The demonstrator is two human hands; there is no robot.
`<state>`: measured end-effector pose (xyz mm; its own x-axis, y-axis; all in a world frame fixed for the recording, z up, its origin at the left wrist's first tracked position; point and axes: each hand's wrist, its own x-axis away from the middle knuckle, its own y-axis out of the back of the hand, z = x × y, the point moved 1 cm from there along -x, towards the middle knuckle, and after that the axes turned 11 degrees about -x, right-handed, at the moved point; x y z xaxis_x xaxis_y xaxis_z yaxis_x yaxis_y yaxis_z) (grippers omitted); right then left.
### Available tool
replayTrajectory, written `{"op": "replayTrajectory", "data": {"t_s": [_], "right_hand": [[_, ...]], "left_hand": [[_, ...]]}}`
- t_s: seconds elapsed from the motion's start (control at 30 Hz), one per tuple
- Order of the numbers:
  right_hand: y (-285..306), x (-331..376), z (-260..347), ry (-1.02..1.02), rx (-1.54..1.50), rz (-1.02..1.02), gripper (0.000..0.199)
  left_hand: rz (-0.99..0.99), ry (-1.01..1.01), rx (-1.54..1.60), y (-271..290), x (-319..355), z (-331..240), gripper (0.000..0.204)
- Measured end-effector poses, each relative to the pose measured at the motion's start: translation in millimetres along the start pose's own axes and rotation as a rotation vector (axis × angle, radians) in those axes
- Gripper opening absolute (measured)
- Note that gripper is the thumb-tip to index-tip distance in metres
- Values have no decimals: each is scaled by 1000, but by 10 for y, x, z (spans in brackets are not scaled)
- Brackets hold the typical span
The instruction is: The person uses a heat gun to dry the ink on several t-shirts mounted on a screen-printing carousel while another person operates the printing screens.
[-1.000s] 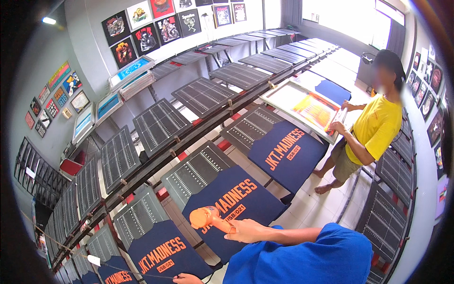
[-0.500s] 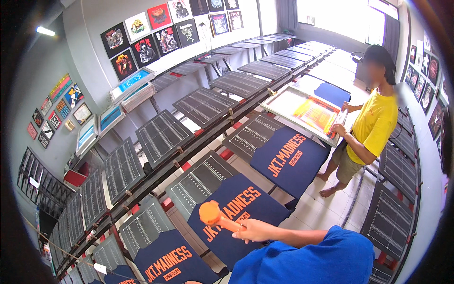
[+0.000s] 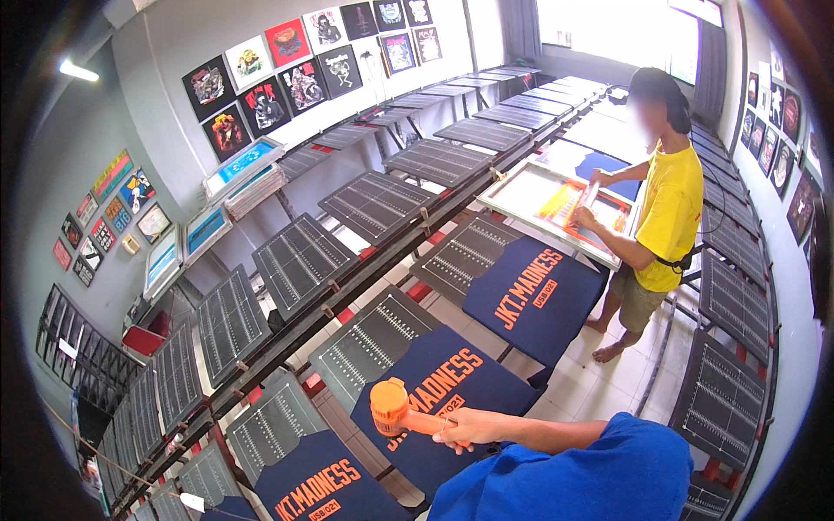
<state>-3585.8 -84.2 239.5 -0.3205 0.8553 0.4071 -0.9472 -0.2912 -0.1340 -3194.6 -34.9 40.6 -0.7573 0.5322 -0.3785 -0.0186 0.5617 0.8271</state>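
My right hand (image 3: 469,430) is wrapped round the handle of an orange hair dryer (image 3: 391,404) with a round head. It hangs over a navy T-shirt (image 3: 504,386) with orange lettering, on a slanted board. A second navy shirt (image 3: 534,321) lies on the board beyond, and a third navy shirt (image 3: 317,482) on the nearer left. My left hand is out of view. A person in a yellow shirt (image 3: 673,195) stands at the right with both hands on a squeegee (image 3: 586,204) over a framed printing screen (image 3: 521,213).
Rows of dark printing boards (image 3: 300,252) run along a long black rail (image 3: 347,304) to the far window. More boards (image 3: 721,373) line the right side. Stacked screen frames (image 3: 248,174) stand by the left wall. A cord with a white tag (image 3: 192,501) crosses the lower left.
The dryer has tilted and shifted slightly right and down with my right hand. The other person's hands and squeegee have moved left across the screen. The view has shifted a little.
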Motion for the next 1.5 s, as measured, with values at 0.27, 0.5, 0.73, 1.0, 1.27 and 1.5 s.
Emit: {"op": "replayTrajectory", "data": {"t_s": [0.27,0.5,0.73,1.0,1.27,1.5], "right_hand": [[-20,65,59,17,53,-37,48],[-102,225,221,-28,315,-278,48],[63,263,191,-44,348,-299,48],[222,155,-9,-80,-93,-105,41],[193,85,-17,25,-27,-113,52],[186,199,23,29,-46,-93,44]], "left_hand": [[21,5,-29,70,-11,-23,29],[33,2,-27,135,-16,-65,29],[59,1,-6,248,-1,-137,29],[-1,-12,-18,86,11,-64,28],[22,-36,-45,283,25,-167,28],[-28,-60,-20,194,14,-78,27]]}}
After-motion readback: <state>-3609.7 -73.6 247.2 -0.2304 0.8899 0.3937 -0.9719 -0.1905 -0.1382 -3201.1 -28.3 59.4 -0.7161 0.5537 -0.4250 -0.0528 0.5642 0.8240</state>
